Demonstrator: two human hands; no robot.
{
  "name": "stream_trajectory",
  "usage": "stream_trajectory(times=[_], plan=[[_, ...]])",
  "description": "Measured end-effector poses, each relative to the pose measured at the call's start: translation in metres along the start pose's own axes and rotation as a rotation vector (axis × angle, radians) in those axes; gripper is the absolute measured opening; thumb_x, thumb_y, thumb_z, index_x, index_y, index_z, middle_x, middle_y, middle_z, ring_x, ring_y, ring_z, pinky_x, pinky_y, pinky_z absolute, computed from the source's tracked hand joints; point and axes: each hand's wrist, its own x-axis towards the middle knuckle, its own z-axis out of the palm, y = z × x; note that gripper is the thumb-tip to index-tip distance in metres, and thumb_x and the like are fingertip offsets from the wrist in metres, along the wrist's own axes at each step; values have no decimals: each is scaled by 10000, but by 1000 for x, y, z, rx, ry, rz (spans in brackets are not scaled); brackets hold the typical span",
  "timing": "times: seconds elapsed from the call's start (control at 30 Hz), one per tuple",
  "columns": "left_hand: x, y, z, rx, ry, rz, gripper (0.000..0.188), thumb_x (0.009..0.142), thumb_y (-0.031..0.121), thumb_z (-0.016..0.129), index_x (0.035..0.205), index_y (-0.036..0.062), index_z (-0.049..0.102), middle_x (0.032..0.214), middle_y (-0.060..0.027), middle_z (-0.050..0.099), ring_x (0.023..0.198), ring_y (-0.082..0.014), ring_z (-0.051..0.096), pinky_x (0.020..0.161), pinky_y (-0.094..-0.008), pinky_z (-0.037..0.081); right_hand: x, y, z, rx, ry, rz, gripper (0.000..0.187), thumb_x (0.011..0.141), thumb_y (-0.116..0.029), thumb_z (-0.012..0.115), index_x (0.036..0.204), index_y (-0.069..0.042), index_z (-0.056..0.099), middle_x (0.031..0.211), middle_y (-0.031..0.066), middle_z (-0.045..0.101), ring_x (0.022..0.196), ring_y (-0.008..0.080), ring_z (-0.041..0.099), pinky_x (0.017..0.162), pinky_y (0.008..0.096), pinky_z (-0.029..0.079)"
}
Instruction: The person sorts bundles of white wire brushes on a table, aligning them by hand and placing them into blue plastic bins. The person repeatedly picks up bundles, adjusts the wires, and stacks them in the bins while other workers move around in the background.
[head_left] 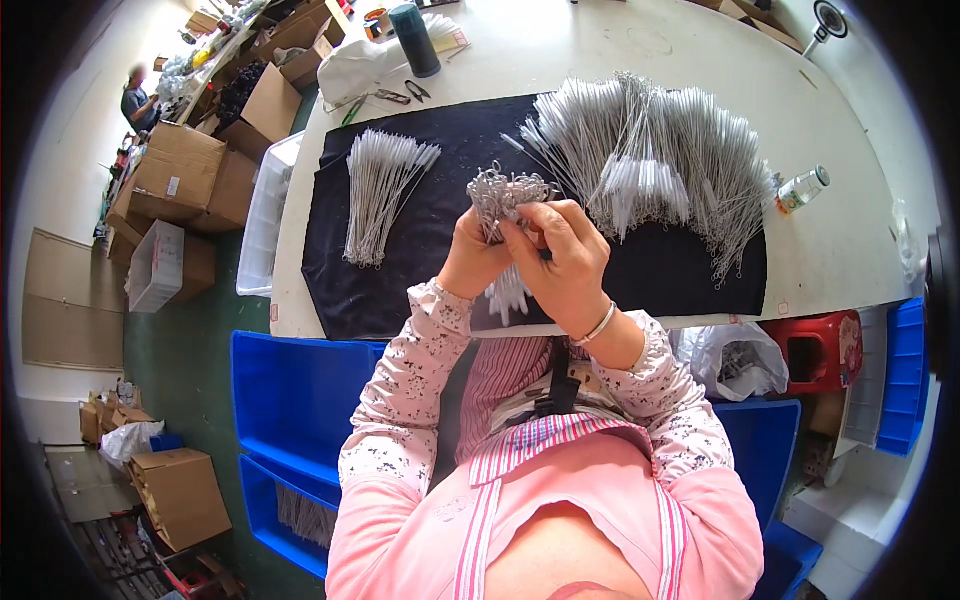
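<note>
Both my hands are raised together over the near edge of a black cloth (440, 190) on a white table. My left hand (470, 260) and my right hand (562, 262) grip one bundle of thin wire brushes (505, 195); its looped wire ends stand up above my fingers and its white bristle ends hang down below them. A small neat bundle of the same brushes (378, 190) lies on the cloth to the left. A large loose heap of brushes (660, 165) spreads over the cloth to the right.
A dark cylindrical bottle (414, 38), scissors (418, 90) and a white bag sit at the table's far side; a small clear bottle (802, 188) lies right. Blue bins (290, 390) stand by my left, a red stool (820, 345) right. Cardboard boxes (180, 175) and another person (138, 98) are far left.
</note>
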Motion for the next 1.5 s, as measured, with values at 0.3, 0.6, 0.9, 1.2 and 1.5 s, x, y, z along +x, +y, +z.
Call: stream_trajectory(times=[0.3, 0.6, 0.9, 1.2, 1.5], plan=[[10, 9, 7, -64, -8, -112, 507, 754, -61, 689, 1225, 18, 519, 963, -6, 627, 784, -55, 570, 678, -216, 496, 31, -7, -29, 286, 84, 76, 94, 779, -15, 703, 807, -19, 613, 667, 33, 541, 483, 65, 426, 434, 218, 335], [11, 23, -7, 53, 104, -201, 157, 775, 34, 723, 917, 11, 662, 843, -7, 656, 760, -68, 594, 690, -230, 490, 128, -31, -109, 724, 565, -37, 191, 906, -68, 541, 726, -30, 488, 656, 6, 434, 544, 90, 335, 536, 231, 289], [12, 15, -9, -117, 50, -181, 177, 804, 48, 687, 973, 79, 648, 1176, -151, 612, 1012, -200, 611, 894, -351, 452, -13, 97, -5, 1855, 450, 1637, 251, 907, -78, 493, 665, -69, 424, 532, -10, 354, 450, 100, 342, 476, 254, 362], [7, 10, -9, -117, 62, -137, 181, 836, 7, 643, 1016, 20, 662, 1037, -83, 675, 945, -158, 629, 855, -307, 489, -55, 87, 57, 1757, 391, 2015, 172, 862, -25, 513, 691, -22, 511, 575, 37, 534, 481, 145, 548, 502, 242, 539], [9, 13, -2, -176, 158, -71, 218, 810, 6, 678, 1023, 11, 634, 939, -66, 677, 892, -138, 634, 785, -273, 499, -104, 103, 49, 1527, 334, 2178, 141, 876, -46, 511, 739, -12, 516, 633, 40, 544, 508, 147, 542, 593, 298, 562]])
